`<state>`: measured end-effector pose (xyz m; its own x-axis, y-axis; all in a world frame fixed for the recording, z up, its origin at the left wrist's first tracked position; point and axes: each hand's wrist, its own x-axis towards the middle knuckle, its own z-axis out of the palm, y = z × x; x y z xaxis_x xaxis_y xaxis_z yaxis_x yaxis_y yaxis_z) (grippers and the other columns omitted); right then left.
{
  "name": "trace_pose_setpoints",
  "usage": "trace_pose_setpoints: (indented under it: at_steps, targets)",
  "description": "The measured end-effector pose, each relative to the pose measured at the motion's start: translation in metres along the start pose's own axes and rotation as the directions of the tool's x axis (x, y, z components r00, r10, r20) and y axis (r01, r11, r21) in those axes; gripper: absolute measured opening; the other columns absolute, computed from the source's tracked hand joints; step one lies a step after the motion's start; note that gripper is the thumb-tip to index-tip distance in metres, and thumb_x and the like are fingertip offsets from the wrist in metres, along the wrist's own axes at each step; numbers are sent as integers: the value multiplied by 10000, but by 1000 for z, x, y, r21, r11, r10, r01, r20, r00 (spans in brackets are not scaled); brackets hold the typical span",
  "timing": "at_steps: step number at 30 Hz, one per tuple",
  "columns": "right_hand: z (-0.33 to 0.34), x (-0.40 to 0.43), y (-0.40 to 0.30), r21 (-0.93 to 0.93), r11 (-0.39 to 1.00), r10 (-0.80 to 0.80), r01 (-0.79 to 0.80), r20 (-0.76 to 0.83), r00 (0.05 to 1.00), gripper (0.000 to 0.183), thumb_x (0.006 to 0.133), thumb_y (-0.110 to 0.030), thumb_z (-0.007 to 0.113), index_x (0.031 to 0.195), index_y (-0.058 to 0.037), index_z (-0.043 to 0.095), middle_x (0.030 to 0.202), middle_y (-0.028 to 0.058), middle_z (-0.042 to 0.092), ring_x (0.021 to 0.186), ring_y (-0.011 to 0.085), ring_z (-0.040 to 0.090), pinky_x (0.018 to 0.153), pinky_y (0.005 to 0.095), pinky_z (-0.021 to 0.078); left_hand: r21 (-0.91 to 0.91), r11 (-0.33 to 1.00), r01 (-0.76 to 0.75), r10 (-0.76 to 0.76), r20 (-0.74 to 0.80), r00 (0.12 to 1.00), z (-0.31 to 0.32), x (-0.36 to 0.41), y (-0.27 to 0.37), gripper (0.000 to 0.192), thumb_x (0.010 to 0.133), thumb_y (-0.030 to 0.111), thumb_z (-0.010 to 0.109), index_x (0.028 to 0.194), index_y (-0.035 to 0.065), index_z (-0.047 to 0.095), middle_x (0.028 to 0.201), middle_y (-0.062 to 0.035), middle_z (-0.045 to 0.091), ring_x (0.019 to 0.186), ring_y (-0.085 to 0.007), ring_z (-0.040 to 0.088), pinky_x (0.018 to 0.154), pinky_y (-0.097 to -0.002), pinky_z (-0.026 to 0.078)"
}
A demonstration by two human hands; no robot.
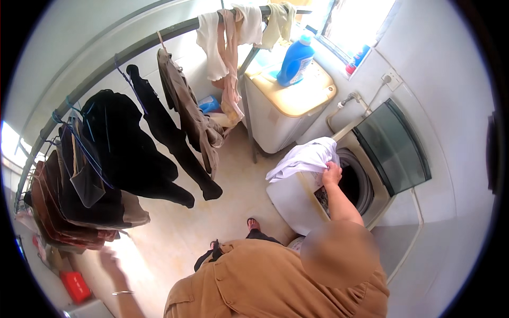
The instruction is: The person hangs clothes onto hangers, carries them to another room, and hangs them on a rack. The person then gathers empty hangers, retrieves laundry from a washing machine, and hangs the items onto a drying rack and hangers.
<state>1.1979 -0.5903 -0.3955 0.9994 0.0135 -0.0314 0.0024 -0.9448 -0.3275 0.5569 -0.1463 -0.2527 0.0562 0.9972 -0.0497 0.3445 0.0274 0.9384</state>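
A white cloth garment (pixel 304 157) lies over the front edge of a top-loading washing machine (pixel 294 202), with my right hand (pixel 332 174) gripping its edge beside the round drum opening. The machine's tinted lid (pixel 393 147) stands raised. At the lower left, my left hand (pixel 111 262), blurred and wearing a bracelet at the wrist, is near the lower ends of hanging clothes (pixel 71 206); whether its fingers are apart or hold anything is unclear.
A metal rail (pixel 95 75) bears black trousers (pixel 131 139), brown clothing (pixel 187 107) and light cloths (pixel 248 24). A blue detergent bottle (pixel 296 59) stands on a second washing machine (pixel 270 115). A tap (pixel 350 98) is on the wall. A red box (pixel 75 287) sits at lower left.
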Motion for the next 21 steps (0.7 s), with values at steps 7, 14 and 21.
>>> trace_pose_setpoints:
  at_steps: [7,14,21]
  targets:
    - [0,-56,-79,836,530,-339,142,55,939,213,844,-28,487,1055,-7,499,918,38,534,795,127,510,704,258,427,-48,777,627,-458,640,617,218,-154,2,314,875,147,492,1169,46,449,956,-61,563,785,-136,555,662,-248,469]
    - [-97,-217,-164,913,408,-909,-7,406,-93,215,823,-96,596,1003,-9,517,891,80,555,846,154,532,747,281,431,13,304,953,-172,984,42,394,-159,84,553,887,407,480,1262,7,412,1209,-151,515,1084,-269,521,944,-396,406]
    - [-121,-161,-143,760,245,-899,602,-54,434,406,720,-130,698,1077,-23,538,1127,111,527,1052,254,497,898,354,395,-149,308,940,-134,971,198,321,-152,116,587,861,493,480,1247,52,441,1198,-117,529,1067,-269,527,941,-379,400]
